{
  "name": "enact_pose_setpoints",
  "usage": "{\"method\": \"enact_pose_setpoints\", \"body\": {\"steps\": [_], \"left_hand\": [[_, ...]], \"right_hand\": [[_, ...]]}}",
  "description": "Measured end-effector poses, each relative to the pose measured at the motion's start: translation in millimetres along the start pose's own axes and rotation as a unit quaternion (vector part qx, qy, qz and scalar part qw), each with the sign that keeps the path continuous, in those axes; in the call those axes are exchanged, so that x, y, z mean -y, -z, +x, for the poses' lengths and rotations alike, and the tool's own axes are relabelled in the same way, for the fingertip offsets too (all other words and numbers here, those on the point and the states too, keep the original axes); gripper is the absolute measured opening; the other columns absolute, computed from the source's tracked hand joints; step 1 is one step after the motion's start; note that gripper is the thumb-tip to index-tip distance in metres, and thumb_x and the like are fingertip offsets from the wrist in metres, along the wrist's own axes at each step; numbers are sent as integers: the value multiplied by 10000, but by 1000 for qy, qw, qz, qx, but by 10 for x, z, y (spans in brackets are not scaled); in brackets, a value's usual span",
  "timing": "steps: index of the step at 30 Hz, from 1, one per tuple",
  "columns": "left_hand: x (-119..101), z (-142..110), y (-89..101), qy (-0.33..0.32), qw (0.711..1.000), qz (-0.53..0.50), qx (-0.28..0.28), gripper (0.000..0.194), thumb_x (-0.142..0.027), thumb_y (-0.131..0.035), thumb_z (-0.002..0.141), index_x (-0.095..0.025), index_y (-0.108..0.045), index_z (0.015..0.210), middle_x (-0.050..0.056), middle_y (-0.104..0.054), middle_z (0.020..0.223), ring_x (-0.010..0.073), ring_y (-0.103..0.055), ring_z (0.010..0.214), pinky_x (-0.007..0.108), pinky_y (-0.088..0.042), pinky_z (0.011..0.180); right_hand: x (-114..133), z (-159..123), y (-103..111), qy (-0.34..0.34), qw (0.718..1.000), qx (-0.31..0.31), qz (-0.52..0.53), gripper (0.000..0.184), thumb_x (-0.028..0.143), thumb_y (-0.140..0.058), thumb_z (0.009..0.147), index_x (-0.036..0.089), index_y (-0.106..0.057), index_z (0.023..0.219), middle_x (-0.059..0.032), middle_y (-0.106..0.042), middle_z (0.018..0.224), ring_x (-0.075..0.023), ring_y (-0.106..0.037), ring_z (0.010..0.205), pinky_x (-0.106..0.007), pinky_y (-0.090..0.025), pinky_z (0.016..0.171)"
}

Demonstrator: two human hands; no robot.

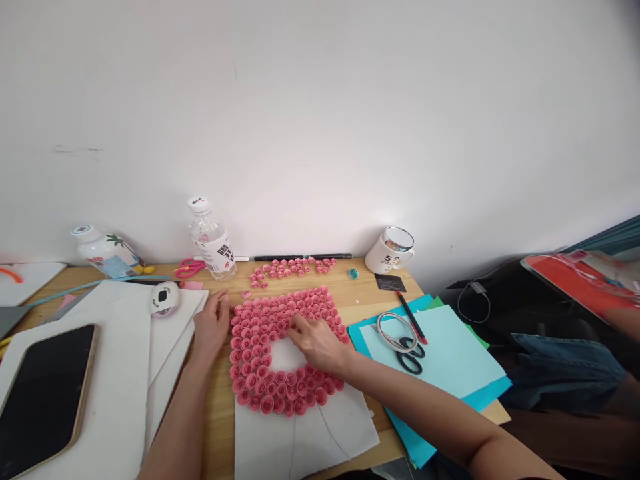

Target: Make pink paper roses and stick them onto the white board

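A white board (pixel 265 443) lies on the desk, its upper part covered by rows of pink paper roses (pixel 246 355) around a bare white patch. My right hand (pixel 317 341) reaches over them, fingertips pinched together at the inner top edge of the ring on a small pink paper rose, mostly hidden by the fingers. Beside the board's left edge rests my left hand (pixel 214 323), its fingers loosely bent and holding nothing. Behind the board sits a group of loose small pink roses (pixel 290 268). A single blue paper rose (pixel 354 273) is to their right.
Along the wall stand a water bottle (pixel 213 243), a white bottle (pixel 107 253) and a mug (pixel 391 250). Right of the board are paper sheets (pixel 450 360), black scissors (pixel 411 360), a tape roll (pixel 395 331) and a pen (pixel 413 319). A phone (pixel 47 393) lies left.
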State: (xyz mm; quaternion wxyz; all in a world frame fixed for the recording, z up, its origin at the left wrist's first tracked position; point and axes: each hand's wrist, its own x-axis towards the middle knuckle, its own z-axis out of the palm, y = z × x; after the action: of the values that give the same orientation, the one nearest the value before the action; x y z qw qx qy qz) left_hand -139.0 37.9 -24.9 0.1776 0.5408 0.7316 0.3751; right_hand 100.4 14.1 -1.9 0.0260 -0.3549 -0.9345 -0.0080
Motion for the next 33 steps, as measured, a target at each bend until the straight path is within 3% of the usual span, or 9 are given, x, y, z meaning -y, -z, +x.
{"method": "enact_pose_setpoints", "body": {"steps": [5,12,15,18,21,25,33], "left_hand": [[-23,-10,7,3,1000,-1,-4,503,-490,-352,810,-153,-600,1091,52,-672,740,206,-614,681,319,-456,701],[-39,-14,23,-1,1000,-10,-1,517,-491,-353,805,-141,-588,1105,55,-668,722,209,-608,667,325,-453,703],[-27,-7,21,0,1000,-6,-2,512,-490,-345,807,-147,-588,1100,54,-670,727,207,-610,663,322,-454,698],[-23,-1,23,-1,1000,-1,-1,503,-484,-344,807,-151,-587,1094,54,-675,725,210,-617,663,325,-456,701],[-26,0,24,1,1000,1,-4,492,-482,-351,804,-155,-591,1083,55,-679,720,214,-622,666,329,-459,703],[-13,-1,18,0,1000,-2,-7,486,-484,-358,805,-156,-593,1076,63,-684,735,221,-633,689,326,-464,692],[34,8,2,-26,1000,11,-6,484,-481,-346,818,-153,-588,1079,59,-678,724,225,-642,705,335,-468,703]], "right_hand": [[-3,1,-11,-7,1000,-10,15,228,-26,-455,726,140,-595,796,-60,-601,902,-109,-538,572,-211,-224,395],[-138,-91,-87,-29,977,-137,161,141,146,-497,848,172,-632,881,-63,-624,944,-121,-605,718,-199,-425,540],[-317,-139,-60,-59,946,-210,239,151,154,-500,852,176,-648,870,-59,-648,882,-130,-621,765,-216,-476,641],[-634,-159,-25,-135,924,-248,257,142,165,-514,838,175,-655,846,-56,-655,852,-129,-621,745,-222,-489,666],[-1017,-114,-25,-245,921,-233,191,167,155,-492,828,162,-658,835,-69,-654,826,-140,-610,675,-247,-482,625],[-1364,53,-61,-264,930,-200,158,200,113,-499,801,151,-651,926,-94,-645,917,-161,-608,726,-260,-453,656],[-1426,291,-140,-260,951,-124,112,105,128,-528,789,138,-624,830,-75,-612,811,-157,-552,703,-227,-333,597]]}}
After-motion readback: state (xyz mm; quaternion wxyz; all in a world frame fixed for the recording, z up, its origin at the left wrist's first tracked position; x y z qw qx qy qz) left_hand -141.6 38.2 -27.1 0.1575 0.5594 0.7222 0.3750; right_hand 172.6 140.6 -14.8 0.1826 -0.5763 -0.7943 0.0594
